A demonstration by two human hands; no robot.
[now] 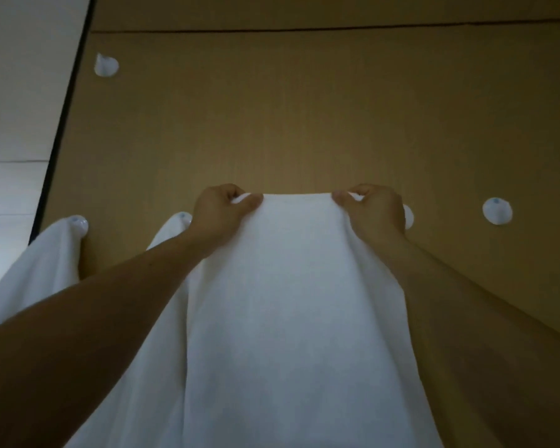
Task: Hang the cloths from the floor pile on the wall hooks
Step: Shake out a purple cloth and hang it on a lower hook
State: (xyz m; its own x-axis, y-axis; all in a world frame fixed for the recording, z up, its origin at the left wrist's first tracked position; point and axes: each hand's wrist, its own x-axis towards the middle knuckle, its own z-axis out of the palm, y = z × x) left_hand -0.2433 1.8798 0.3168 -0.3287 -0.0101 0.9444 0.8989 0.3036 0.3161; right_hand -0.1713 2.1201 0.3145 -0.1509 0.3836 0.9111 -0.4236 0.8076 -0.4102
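White and soft, the cloth [291,286] we hold up before the wall [304,108] looks light and floppy, so our left hand [220,211] and right hand [374,210] each pinch a top corner.

Indoors, dim light. You face a plain tan panel wall [304,108], wood-toned, with a thin horizontal seam [304,29] near its top. Round white stick-on hooks dot it: an upper hook [106,65] high on your left and a right hook [497,211] lower down. A hung white cloth [36,279] drapes from the far-left hook [78,223]. A dark edge strip [66,124] parts the panel from a white surface [17,92] on your left. It reads as a home or a set-up room. Which one cannot be told.
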